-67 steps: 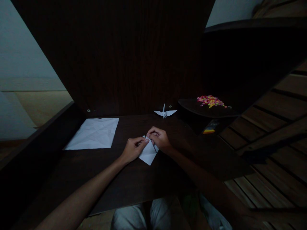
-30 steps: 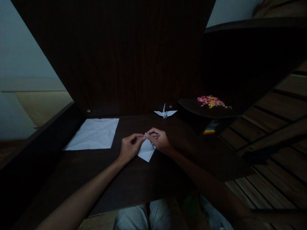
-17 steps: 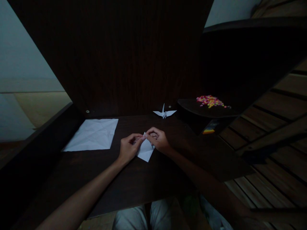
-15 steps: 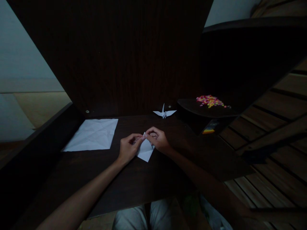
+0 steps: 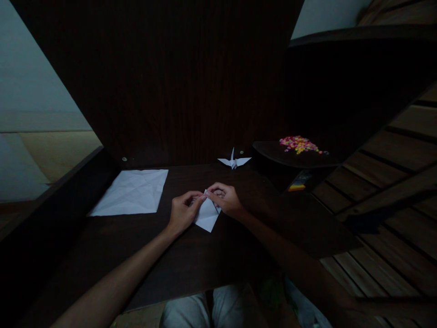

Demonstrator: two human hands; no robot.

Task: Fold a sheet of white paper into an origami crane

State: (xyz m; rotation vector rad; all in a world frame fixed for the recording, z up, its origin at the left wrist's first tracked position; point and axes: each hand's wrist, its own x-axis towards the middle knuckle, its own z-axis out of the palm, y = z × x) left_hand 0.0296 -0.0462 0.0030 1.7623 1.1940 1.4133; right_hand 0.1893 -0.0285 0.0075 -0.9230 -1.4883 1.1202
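A small white folded paper [image 5: 207, 218] is held just above or on the dark desk, its lower corner pointing toward me. My left hand [image 5: 183, 209] pinches its upper tip from the left, thumb on top. From the right, my right hand [image 5: 224, 198] pinches the same tip, with its other fingers curled behind the paper. The two thumbs almost meet at that tip. Beyond my hands stands a finished white paper crane [image 5: 234, 162] with its wings spread.
A creased white paper sheet [image 5: 133, 192] lies flat at the left. On a low curved shelf [image 5: 269, 150] at the right rests a pile of colourful small pieces [image 5: 300, 144]. Beneath it is a box with a rainbow-coloured end [image 5: 297, 186]. A dark side panel [image 5: 68, 191] borders the desk's left.
Both hands keep their pinch on the paper's tip. The folded paper and the right hand have shifted very slightly; the rest is unchanged.
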